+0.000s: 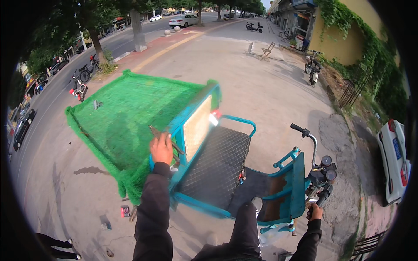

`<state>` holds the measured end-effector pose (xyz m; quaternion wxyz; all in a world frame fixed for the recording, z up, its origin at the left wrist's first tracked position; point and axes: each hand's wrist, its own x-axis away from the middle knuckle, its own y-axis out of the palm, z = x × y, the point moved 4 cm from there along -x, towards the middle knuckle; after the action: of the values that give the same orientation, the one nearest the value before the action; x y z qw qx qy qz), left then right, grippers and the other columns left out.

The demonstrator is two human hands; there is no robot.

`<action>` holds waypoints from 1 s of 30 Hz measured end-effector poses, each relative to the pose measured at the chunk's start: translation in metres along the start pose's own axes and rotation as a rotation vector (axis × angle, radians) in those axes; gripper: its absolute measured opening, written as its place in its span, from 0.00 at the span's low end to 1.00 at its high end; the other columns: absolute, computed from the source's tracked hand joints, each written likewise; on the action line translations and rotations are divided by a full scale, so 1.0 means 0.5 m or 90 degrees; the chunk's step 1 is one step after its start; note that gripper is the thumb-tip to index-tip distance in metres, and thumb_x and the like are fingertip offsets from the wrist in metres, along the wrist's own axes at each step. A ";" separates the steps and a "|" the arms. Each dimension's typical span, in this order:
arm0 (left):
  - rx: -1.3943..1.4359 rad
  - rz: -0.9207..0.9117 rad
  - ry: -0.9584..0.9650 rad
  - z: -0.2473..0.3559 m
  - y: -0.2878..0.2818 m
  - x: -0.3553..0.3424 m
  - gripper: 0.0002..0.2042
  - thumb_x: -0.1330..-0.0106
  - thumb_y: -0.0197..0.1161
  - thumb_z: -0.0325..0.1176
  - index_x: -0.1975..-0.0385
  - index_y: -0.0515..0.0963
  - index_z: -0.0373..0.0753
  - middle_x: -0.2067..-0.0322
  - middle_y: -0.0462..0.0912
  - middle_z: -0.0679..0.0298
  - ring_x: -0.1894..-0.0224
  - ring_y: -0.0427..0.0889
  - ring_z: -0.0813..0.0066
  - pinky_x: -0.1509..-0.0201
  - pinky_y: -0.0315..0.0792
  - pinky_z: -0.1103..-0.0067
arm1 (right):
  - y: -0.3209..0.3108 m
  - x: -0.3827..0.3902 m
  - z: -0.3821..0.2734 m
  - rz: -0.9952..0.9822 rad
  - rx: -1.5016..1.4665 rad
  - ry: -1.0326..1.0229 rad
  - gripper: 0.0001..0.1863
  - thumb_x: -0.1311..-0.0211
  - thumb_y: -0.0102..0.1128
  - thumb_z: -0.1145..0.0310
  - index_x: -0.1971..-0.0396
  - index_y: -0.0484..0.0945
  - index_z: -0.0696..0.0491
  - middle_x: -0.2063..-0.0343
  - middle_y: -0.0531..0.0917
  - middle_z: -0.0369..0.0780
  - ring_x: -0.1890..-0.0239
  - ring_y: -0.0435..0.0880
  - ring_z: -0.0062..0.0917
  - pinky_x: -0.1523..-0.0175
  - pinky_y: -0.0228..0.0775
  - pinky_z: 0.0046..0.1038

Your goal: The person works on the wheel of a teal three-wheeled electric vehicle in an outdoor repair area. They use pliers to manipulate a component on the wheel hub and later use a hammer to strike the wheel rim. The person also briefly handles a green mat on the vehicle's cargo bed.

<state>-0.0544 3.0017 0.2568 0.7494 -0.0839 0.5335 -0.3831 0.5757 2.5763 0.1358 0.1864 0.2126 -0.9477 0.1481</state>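
Head view: a person at a blue cargo vehicle [202, 206], one hand at the seat back, the other at the steering end.
The left hand [162, 150] lies at the rear edge of the pale backrest [197, 130], over a brown strip [179, 149]; whether its fingers grip the strip or only rest there, I cannot tell. The right hand [316, 212] has bent fingers just beside the near black grip [324, 195] of the handlebar [314, 150]; what they close on is too small to tell. A shoe [257, 202] stands on the footboard, between the quilted black seat [216, 167] and the front panel [298, 187]. Behind the backrest spreads the fuzzy green cargo bed [117, 130].
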 end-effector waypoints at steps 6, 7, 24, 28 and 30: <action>0.003 -0.002 0.010 -0.002 0.001 0.002 0.08 0.29 0.59 0.40 0.60 0.80 0.44 0.66 0.81 0.52 0.60 0.78 0.45 0.57 0.71 0.56 | -0.013 -0.034 0.023 0.001 -0.003 0.017 0.10 0.43 0.62 0.62 0.65 0.74 0.50 0.81 0.73 0.34 0.89 0.67 0.22 0.87 0.53 0.26; 0.005 0.002 0.009 -0.002 0.000 0.002 0.08 0.29 0.59 0.40 0.60 0.81 0.44 0.67 0.80 0.52 0.61 0.78 0.45 0.57 0.71 0.56 | -0.012 -0.029 0.019 0.003 -0.003 0.018 0.10 0.43 0.62 0.62 0.65 0.73 0.50 0.81 0.73 0.34 0.89 0.67 0.22 0.87 0.53 0.26; 0.013 0.011 0.014 0.007 -0.013 -0.001 0.08 0.29 0.59 0.40 0.60 0.80 0.44 0.67 0.80 0.52 0.61 0.78 0.45 0.57 0.71 0.56 | -0.013 -0.032 0.018 0.009 0.042 0.014 0.08 0.42 0.59 0.63 0.70 0.72 0.50 0.83 0.73 0.34 0.90 0.66 0.22 0.88 0.53 0.27; 0.019 0.019 0.014 0.012 -0.012 0.000 0.08 0.30 0.61 0.39 0.61 0.81 0.44 0.67 0.80 0.52 0.61 0.78 0.46 0.58 0.72 0.57 | -0.020 -0.031 0.022 0.009 0.025 0.018 0.11 0.42 0.63 0.60 0.68 0.73 0.49 0.83 0.73 0.33 0.90 0.65 0.20 0.88 0.50 0.25; 0.018 0.012 0.002 0.017 -0.009 0.003 0.07 0.31 0.61 0.39 0.61 0.81 0.44 0.67 0.80 0.52 0.62 0.78 0.46 0.58 0.72 0.57 | -0.019 -0.030 0.020 0.016 0.023 0.015 0.11 0.41 0.63 0.60 0.67 0.73 0.49 0.83 0.73 0.34 0.90 0.65 0.20 0.87 0.51 0.25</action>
<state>-0.0487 2.9950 0.2615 0.7536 -0.0674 0.5297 -0.3835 0.5898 2.5697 0.1223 0.1920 0.2019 -0.9452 0.1704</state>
